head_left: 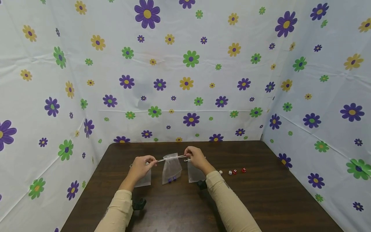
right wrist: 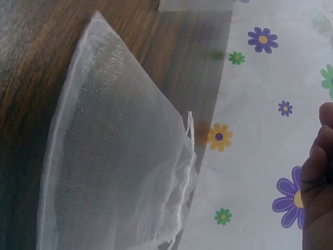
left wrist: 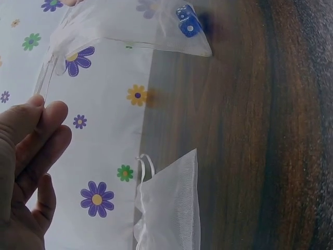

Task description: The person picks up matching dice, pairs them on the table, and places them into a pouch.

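Observation:
A sheer white drawstring pouch hangs between the hands, its neck gathered, with blue-purple dice in its lower end. In the left wrist view the dice show blue through the mesh. My left hand pinches one end of the drawstring between thumb and fingertips. On the other side my right hand pinches the opposite end, so the cord is stretched nearly straight. In the right wrist view only part of the right hand shows, at the edge.
Two more sheer pouches lie on the dark wooden table, a left pouch and a right pouch. White dice and red dice sit to the right. A flower-printed cloth surrounds the table's back and sides.

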Available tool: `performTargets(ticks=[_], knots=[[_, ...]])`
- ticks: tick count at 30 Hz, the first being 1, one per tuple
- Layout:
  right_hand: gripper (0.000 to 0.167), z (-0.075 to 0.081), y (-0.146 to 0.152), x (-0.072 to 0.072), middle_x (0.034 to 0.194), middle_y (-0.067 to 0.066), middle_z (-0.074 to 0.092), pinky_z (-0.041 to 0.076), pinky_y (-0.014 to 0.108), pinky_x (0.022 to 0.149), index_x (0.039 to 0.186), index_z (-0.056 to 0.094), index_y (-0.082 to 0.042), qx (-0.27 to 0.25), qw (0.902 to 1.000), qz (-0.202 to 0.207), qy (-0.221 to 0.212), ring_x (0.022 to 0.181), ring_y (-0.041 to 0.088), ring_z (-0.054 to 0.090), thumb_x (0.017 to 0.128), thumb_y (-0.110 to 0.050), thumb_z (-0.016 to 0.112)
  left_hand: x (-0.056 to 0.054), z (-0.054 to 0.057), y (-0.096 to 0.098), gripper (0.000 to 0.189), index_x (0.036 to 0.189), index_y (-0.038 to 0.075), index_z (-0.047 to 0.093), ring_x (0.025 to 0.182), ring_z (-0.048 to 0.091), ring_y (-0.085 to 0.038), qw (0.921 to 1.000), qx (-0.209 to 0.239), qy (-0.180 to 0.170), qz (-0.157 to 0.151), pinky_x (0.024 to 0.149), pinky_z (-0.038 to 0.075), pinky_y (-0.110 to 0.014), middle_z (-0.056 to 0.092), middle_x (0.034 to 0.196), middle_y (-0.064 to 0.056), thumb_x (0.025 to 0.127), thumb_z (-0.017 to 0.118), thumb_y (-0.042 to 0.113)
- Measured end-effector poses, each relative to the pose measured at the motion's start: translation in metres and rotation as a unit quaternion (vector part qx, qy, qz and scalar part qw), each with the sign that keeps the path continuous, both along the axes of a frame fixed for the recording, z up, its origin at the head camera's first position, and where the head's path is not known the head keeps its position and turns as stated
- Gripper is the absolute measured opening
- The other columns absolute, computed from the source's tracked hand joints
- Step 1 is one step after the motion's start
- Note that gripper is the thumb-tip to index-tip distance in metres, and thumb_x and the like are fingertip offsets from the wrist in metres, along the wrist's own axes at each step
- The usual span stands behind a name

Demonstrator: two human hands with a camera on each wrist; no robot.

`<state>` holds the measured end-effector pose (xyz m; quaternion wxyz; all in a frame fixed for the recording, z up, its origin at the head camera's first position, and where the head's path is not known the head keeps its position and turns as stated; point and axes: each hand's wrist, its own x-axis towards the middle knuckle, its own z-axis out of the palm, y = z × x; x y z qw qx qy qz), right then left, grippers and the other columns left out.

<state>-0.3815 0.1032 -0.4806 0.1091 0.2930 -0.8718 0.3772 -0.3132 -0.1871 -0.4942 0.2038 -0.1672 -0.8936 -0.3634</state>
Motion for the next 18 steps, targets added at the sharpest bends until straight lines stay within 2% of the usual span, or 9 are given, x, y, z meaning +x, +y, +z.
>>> performTargets(ticks=[6,18], knots=[[0.014,0.0004,0.001,0.0007,0.084,0.003,0.062,0.051,0.031,0.071,0.085,0.06,-0.007,0.006,0.9999,0.002,0.011,0.079,0.016,0.061,0.093,0.003,0.066,0.001,0.0014,-0.0028,0.008,0.085,0.01,0.075,0.06,0.052,-0.008,1.0,0.007,0.006,0.004,0.047,0.034,-0.024,0.074,0.076,0.006,0.092,0.076,0.011],[0.014,0.001,0.0022,0.0014,0.084,0.003,0.062,0.051,0.032,0.071,0.086,0.061,-0.007,0.001,1.0,-0.005,0.003,0.079,0.016,0.059,0.094,0.003,0.065,0.0019,0.0027,-0.0065,0.011,0.083,0.015,0.074,0.064,0.055,-0.012,0.9997,0.016,-0.014,0.01,0.051,0.04,-0.026,0.075,0.077,0.001,0.093,0.076,0.012]])
